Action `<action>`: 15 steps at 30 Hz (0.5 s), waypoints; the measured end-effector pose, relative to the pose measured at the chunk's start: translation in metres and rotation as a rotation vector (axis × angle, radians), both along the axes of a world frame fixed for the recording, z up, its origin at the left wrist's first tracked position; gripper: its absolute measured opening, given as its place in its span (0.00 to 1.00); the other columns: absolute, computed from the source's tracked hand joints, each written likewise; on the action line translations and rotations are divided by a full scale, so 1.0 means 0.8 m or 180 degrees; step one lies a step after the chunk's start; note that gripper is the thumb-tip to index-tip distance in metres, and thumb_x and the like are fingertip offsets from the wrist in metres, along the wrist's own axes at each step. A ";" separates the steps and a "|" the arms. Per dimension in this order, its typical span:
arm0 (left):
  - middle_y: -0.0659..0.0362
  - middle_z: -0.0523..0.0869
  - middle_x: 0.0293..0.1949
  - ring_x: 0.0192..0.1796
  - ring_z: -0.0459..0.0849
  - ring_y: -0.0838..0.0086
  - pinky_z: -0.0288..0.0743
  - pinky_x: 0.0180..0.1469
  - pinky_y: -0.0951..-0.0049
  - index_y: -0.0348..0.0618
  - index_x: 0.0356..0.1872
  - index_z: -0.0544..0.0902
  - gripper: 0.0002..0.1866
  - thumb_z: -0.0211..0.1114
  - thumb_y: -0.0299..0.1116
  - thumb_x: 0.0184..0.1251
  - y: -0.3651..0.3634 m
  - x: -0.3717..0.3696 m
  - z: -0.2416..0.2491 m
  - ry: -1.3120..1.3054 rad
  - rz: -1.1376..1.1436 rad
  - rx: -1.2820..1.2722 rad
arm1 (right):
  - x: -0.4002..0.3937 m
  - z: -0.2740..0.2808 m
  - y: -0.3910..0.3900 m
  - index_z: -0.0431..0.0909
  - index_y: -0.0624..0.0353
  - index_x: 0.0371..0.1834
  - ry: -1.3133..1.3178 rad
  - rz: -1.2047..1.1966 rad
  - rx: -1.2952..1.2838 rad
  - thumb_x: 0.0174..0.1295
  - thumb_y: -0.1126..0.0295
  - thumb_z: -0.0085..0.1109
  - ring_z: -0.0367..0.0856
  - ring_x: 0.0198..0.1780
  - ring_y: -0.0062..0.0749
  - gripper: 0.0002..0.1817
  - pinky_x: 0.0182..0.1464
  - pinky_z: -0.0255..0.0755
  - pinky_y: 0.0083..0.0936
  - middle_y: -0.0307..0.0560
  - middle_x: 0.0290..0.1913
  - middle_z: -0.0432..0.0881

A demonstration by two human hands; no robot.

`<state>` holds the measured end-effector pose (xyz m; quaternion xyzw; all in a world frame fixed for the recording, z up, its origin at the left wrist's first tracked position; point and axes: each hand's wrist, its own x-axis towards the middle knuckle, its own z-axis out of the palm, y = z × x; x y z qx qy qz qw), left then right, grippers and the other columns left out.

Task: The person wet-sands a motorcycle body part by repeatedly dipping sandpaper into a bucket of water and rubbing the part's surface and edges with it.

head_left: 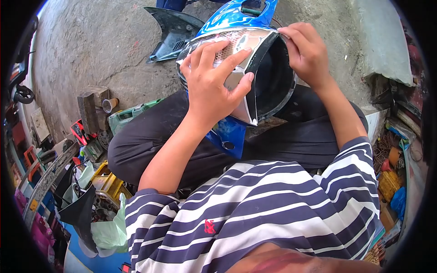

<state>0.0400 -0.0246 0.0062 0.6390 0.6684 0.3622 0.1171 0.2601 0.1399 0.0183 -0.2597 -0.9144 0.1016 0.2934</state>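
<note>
Head view: left hand (213, 79) is lying flat, fingers spread, pressing on the silver mesh face of the blue fairing panel (236, 50) resting on the person's lap, while right hand (306, 51) is pinching the panel's upper right edge, closed on it. Beyond the grip a black plastic cover (175, 32) is lying on the concrete floor (91, 50); left of it a green toolbox (129, 116) is sitting beside the knee.

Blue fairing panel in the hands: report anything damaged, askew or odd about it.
No clear damage shows. The blue fairing panel rests on the lap, left hand flat across its mesh-patterned face, right hand gripping its edge. A separate dark plastic panel lies loose on the concrete floor behind.
</note>
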 end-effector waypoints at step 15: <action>0.57 0.84 0.68 0.73 0.80 0.56 0.64 0.75 0.49 0.64 0.64 0.95 0.27 0.80 0.42 0.59 0.002 -0.001 0.001 -0.0010 -0.0011 0.0006 | -0.002 -0.002 -0.007 0.89 0.59 0.54 -0.0030 0.0074 0.0211 0.59 0.81 0.74 0.89 0.47 0.47 0.18 0.46 0.85 0.41 0.47 0.46 0.88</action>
